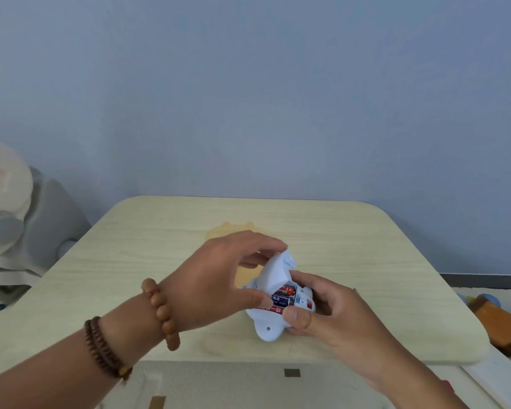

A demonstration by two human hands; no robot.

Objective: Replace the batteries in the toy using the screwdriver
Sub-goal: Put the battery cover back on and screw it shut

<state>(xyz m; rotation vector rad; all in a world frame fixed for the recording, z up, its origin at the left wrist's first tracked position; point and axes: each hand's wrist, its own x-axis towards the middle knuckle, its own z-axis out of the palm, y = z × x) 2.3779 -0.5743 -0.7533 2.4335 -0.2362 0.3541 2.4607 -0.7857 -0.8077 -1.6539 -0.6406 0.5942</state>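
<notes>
A: Toy (pixel 270 330) status: white plastic body, held just above worktop (pixel 351 231) near its front edge, centre-right. Batt. compartment is open; red/blue batteries (pixel 283 295) sit inside.

B: Hands?

A: Left hand (pixel 219 278) grasps the white cover (pixel 275 270), fingers on its top end, thumb low by the cells. Cover is tilted up, lower end at the compartment. Right hand (pixel 328 314) clamps toy body from the right side, thumb pressed on the near edge.

B: Step in hand?

A: Judged: cover handling at the compartment. Cannot tell whether cells are old or new, so removal vs. refit is unclear. Screwdriver not in view; screw hole (pixel 268 328) shows on the near tab.

B: Next move reqs?

A: If refitting: seat cover flat, align w/ screw hole, then fetch driver. If removing: lift cover clear, set it down, pry cells out.

B: Clearance?

A: Worktop surface is mostly bare to the left and far side; yellow mat (pixel 236 231) lies behind the hands. Front edge is close under the toy, so a dropped part could go to the floor. Blocks (pixel 496 317) sit off the right edge, below worktop level.
</notes>
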